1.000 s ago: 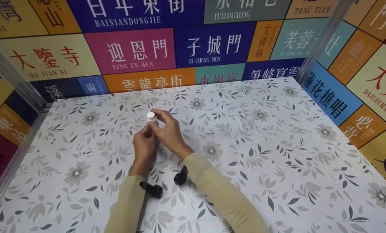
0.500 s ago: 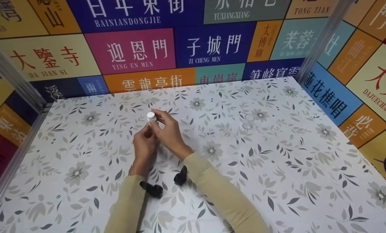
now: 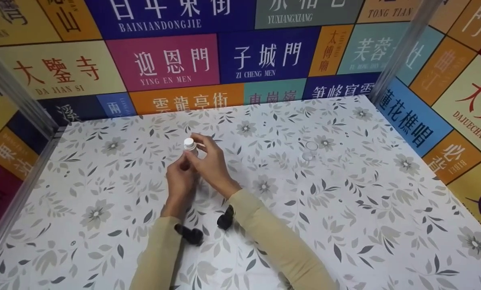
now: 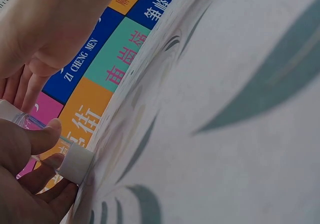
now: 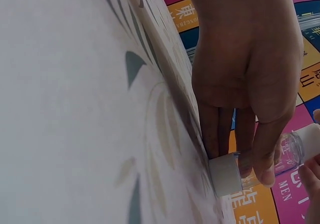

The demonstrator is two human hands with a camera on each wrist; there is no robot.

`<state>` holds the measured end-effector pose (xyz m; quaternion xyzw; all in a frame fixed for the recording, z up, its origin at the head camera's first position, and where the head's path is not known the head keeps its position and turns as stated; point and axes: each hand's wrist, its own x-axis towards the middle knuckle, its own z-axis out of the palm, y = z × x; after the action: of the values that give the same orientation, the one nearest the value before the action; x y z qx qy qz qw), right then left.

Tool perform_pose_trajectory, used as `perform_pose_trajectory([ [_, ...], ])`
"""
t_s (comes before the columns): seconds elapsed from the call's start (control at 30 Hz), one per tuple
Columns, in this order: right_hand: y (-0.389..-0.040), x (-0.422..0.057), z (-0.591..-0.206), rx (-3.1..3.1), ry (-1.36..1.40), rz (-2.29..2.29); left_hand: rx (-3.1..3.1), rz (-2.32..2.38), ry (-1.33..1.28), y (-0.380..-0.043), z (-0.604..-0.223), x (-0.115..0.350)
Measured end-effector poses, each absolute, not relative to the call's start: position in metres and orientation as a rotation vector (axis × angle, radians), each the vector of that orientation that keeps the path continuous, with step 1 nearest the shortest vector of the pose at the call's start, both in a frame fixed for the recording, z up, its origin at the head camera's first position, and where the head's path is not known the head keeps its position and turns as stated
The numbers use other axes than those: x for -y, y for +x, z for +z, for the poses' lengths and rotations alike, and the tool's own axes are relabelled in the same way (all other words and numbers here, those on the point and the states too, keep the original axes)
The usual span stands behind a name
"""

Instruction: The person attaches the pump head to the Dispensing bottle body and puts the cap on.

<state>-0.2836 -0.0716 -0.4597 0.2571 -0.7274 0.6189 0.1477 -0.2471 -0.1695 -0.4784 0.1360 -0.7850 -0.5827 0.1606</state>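
Observation:
A small clear bottle with a white cap stands upright between my two hands in the head view. Its lower end is a white base, right at the tabletop in the left wrist view. My left hand grips the lower part, thumb and fingers curled round it just above that base. Higher up, my right hand pinches the bottle just under the cap, thumb in front and forefinger behind. The fingers hide much of the clear body in the head view.
A small see-through round object lies on the floral-patterned table to the right of the hands. Panels with colourful lettering border the back and sides. Black wrist cameras are strapped over the sleeves.

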Motion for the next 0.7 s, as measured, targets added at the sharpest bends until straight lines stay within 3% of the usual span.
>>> perform_pose_trajectory([
  [0.7,-0.2831,0.0713,-0.4597,2.099,0.739,1.722,2.278,-1.597,0.408,-0.2476,-0.4787,0.1703],
])
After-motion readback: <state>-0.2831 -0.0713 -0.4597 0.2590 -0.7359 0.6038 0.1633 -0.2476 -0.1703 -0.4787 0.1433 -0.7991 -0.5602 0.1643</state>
